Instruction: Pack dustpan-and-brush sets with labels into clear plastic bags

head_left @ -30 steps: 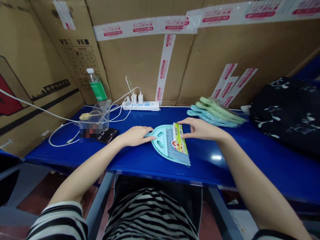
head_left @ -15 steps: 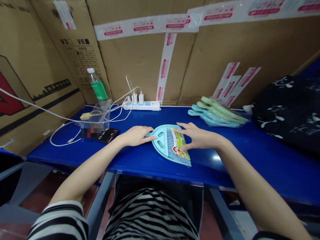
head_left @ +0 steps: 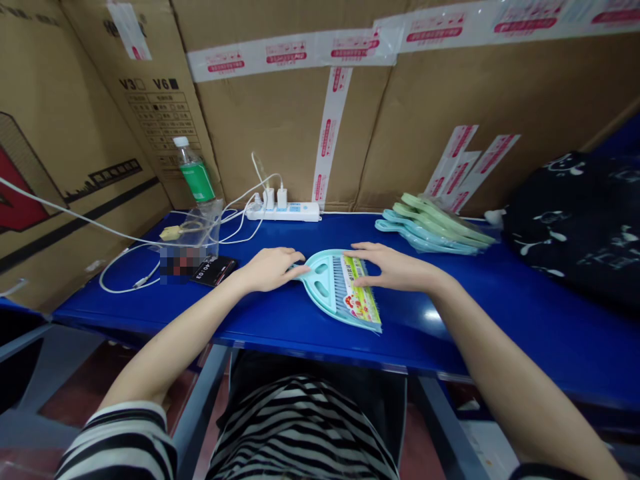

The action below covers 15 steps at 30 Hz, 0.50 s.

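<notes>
A light-blue dustpan [head_left: 320, 300] lies on the blue table with a matching hand brush [head_left: 323, 272] nested in it. Its grey-blue bristles point right, and a yellow-green printed label [head_left: 361, 303] covers part of them. My left hand [head_left: 273, 270] holds the handle end, thumb on the near side and fingers on the far side; most of the handle is hidden beneath it. Over the label's upper part is my right hand [head_left: 393, 267], fingers and thumb spread apart, with fingertips at the label and the pan's far edge.
Several wrapped blue and green dustpan sets [head_left: 435, 230] lie at the back right beside a dark patterned bag [head_left: 575, 227]. A power strip [head_left: 285, 211], white cables, a bottle [head_left: 197, 175] and a phone [head_left: 215, 271] are left. Cardboard [head_left: 290, 127] walls the back.
My right thumb has shifted up and left across the label, closer to the fingers. My left hand and the dustpan have barely moved.
</notes>
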Available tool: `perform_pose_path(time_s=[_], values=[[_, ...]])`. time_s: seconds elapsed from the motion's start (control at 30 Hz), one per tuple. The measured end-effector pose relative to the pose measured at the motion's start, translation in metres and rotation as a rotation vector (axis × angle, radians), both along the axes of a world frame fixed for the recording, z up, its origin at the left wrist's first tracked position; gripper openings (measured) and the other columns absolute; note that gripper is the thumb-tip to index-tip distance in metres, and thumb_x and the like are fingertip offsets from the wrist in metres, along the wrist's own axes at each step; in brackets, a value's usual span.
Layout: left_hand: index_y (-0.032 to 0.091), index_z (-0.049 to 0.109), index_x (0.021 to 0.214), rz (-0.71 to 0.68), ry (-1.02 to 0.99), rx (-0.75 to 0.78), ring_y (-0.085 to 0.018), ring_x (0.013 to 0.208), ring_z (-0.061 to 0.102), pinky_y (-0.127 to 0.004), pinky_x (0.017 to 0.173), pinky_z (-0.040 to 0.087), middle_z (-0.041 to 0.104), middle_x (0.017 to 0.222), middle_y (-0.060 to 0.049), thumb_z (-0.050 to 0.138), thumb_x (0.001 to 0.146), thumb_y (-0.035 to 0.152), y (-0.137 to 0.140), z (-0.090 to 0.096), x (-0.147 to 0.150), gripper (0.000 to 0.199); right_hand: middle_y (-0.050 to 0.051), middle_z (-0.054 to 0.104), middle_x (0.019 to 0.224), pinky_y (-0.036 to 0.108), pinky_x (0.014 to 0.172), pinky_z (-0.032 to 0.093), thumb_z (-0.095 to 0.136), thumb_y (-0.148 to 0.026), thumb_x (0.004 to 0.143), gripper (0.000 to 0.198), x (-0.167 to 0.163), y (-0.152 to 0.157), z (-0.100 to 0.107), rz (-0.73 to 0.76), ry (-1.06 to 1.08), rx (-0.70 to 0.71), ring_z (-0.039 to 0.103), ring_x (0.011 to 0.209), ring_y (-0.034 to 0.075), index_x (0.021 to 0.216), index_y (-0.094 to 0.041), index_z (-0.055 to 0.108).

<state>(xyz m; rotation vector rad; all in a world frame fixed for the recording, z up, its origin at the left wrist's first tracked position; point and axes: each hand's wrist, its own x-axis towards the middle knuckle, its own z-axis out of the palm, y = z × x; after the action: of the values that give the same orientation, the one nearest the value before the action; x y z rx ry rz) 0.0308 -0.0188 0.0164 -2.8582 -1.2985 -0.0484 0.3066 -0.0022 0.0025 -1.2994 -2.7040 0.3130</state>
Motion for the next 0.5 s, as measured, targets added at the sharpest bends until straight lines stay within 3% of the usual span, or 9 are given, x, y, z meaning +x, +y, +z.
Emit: perform_pose_path(time_s=[0.13, 0.3, 0.4, 0.5], values=[[0.013, 0.064, 0.102, 0.265, 0.114, 0.246, -0.026, 0.101, 0.059, -0.034, 0.080, 0.048, 0.065, 0.097, -0.012, 0.032, 0.095, 0.020, 0.002, 0.010, -0.006, 0.034, 0.013, 0.059, 0.133, 0.048, 0.101, 0.044, 0.052, -0.051, 0.086, 0.056, 0.001, 0.005, 0.000, -0.037, 0.086, 0.107, 0.055, 0.121, 0.032, 0.132, -0.021, 0.058], [0.007, 0.065, 0.107, 0.633, 0.131, 0.509, -0.034, 0.110, 0.052, -0.040, 0.080, 0.046, 0.058, 0.111, -0.022, 0.035, 0.087, 0.011, 0.008, 0.021, -0.027, 0.036, 0.013, 0.070, 0.110, 0.039, 0.083, 0.052, 0.048, -0.034, 0.090, 0.039, -0.012, 0.010, -0.005, -0.160, 0.061, 0.154, 0.066, 0.097, 0.028, 0.121, -0.017, 0.066], [0.006, 0.067, 0.106, 0.801, 0.150, 0.533, -0.036, 0.110, 0.052, -0.043, 0.079, 0.044, 0.056, 0.116, -0.025, 0.032, 0.088, 0.012, 0.009, 0.025, -0.037, 0.040, 0.013, 0.072, 0.100, 0.036, 0.078, 0.052, 0.047, -0.026, 0.089, 0.033, -0.020, 0.012, -0.008, -0.187, 0.041, 0.168, 0.066, 0.091, 0.027, 0.112, -0.017, 0.070], [0.003, 0.068, 0.104, 0.923, 0.207, 0.398, -0.036, 0.106, 0.056, -0.043, 0.081, 0.043, 0.061, 0.110, -0.026, 0.033, 0.085, 0.008, 0.010, 0.028, -0.043, 0.041, 0.010, 0.072, 0.090, 0.032, 0.073, 0.050, 0.048, -0.019, 0.087, 0.028, -0.022, 0.015, -0.011, -0.173, 0.072, 0.168, 0.065, 0.084, 0.023, 0.098, -0.019, 0.073]])
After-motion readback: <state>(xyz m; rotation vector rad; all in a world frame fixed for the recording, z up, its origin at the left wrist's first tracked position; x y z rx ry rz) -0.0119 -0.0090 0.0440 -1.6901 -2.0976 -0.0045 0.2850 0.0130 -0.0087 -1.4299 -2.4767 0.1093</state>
